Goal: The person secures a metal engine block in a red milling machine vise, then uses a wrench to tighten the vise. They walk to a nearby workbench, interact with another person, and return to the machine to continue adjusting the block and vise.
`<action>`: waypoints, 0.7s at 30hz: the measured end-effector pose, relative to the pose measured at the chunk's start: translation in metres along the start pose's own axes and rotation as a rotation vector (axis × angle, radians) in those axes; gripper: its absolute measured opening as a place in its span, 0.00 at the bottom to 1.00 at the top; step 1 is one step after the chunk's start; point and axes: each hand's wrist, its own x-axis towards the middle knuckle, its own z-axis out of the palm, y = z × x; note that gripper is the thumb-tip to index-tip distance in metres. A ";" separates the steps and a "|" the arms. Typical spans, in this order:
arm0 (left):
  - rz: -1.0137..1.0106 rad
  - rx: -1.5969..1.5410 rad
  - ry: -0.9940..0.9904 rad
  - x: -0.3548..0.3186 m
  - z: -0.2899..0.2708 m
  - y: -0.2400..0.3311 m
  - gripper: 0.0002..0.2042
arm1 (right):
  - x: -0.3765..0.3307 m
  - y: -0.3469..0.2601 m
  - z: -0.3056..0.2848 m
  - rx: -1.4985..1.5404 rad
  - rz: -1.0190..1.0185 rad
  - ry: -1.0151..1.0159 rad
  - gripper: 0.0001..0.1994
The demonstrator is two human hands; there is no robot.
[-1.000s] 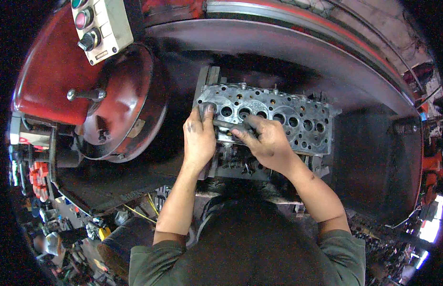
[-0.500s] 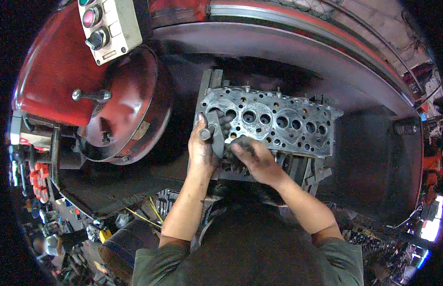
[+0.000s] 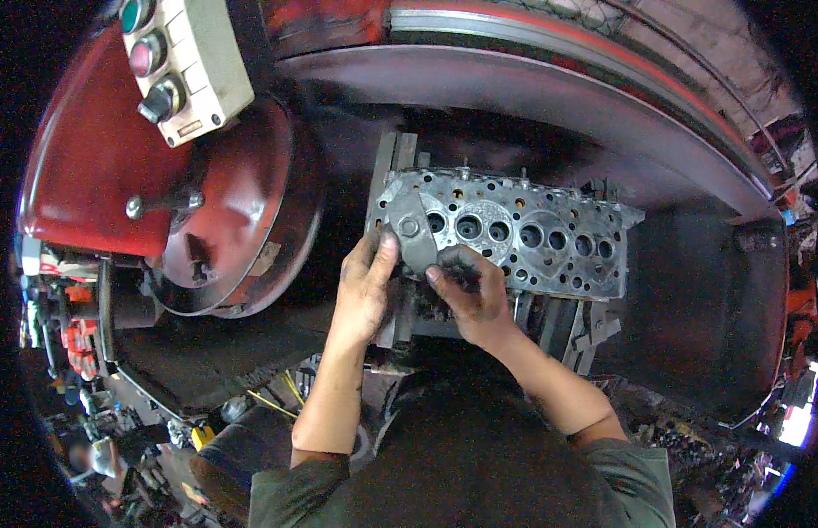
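My left hand [image 3: 365, 286] is closed on the near-left edge of a grey, flat metal clamp plate [image 3: 418, 248], its thumb along the side. A round bolt head [image 3: 410, 228] shows on the plate's face. Close by on the right, my right hand [image 3: 477, 295] has curled, blackened fingers, with the thumb tip at the plate's lower end. Whatever lies within those fingers is hidden. Beneath and beyond both hands is a grey engine cylinder head [image 3: 550, 262], its face up with several round ports. The plate covers part of its left end.
Metal support bars [image 3: 387, 167] run under the cylinder head inside a dark machine tray [image 3: 690, 308]. To the left are a red round housing [image 3: 250, 172] and a ball-ended handle [image 3: 167, 204]. A pale control box [image 3: 198, 75] with buttons and a knob hangs at upper left.
The plate has turned so its face with the bolt head points up, where before the bolt stuck out sideways. The whole view has shifted slightly. My right hand has stayed beside the plate.
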 end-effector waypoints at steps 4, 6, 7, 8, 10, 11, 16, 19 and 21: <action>0.017 -0.088 0.040 0.017 -0.005 0.003 0.23 | 0.015 0.005 0.005 -0.046 0.005 -0.103 0.12; -0.025 -0.259 0.026 0.042 -0.009 0.001 0.24 | 0.028 0.012 0.002 -0.215 -0.093 -0.091 0.17; -0.087 -0.360 0.044 0.059 -0.010 -0.001 0.24 | 0.033 0.017 0.000 -0.298 -0.137 -0.059 0.18; -0.061 -0.394 0.072 0.077 -0.011 -0.004 0.23 | 0.037 0.022 -0.002 -0.380 -0.202 -0.020 0.19; -0.034 -0.312 0.105 0.112 -0.020 -0.010 0.21 | 0.037 0.034 -0.024 -0.572 -0.163 0.029 0.21; -0.097 -0.298 0.153 0.131 -0.022 -0.017 0.21 | 0.035 0.040 -0.036 -0.698 -0.082 0.046 0.21; -0.305 -0.253 0.213 0.216 -0.028 -0.065 0.23 | 0.023 0.072 -0.078 -0.903 -0.051 0.198 0.26; -0.313 -0.190 0.211 0.241 -0.033 -0.088 0.22 | 0.019 0.084 -0.082 -0.959 0.008 0.148 0.27; -0.318 -0.208 0.198 0.253 -0.029 -0.094 0.20 | 0.020 0.089 -0.081 -0.981 0.019 0.162 0.27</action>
